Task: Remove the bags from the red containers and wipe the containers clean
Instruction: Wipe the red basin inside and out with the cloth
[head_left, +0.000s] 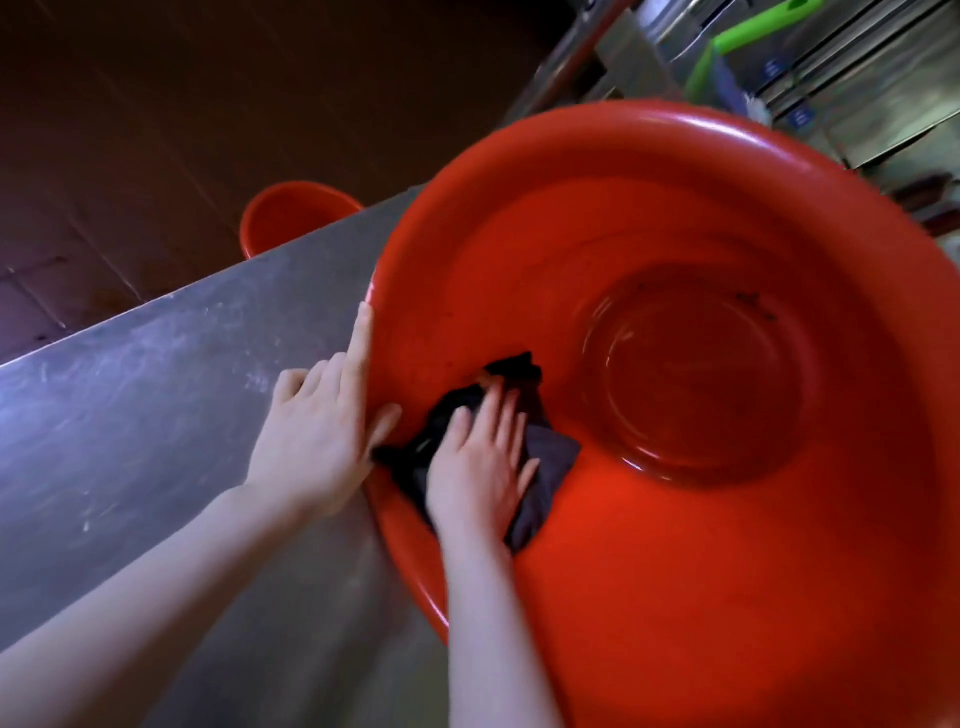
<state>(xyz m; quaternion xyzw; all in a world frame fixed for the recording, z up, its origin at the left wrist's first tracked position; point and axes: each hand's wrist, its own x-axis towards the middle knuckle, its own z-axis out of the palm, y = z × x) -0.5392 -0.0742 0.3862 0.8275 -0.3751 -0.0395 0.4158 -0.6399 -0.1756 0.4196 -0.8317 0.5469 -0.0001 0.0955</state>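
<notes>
While the large round red plastic basin (675, 545) is sitting on the scratched stainless steel table (156, 395), the right hand (478, 462) is lying flat inside it, fingers straight and spread, pressing a crumpled dark grey cloth (550, 467) against the near inner wall, just below the rim. Nothing is being pinched there; the palm alone is pinning the cloth down. Over on the outside, the left hand (317, 431) is bracing the basin's edge, its fingers stretched out straight along the rim and its thumb lying over the lip beside the cloth, so it is steadying rather than clutching. Down in the basin's sunken round bottom, a few dark specks (753, 301) are showing near the far side. Beyond the table's far edge, a second, smaller red plastic container (291, 213) is peeking up from the dark tiled floor (104, 130). At the top right, a bright green handle (748, 31) is leaning against steel cabinets (872, 78), whose small blue labels (800, 115) are too blurred to read.
</notes>
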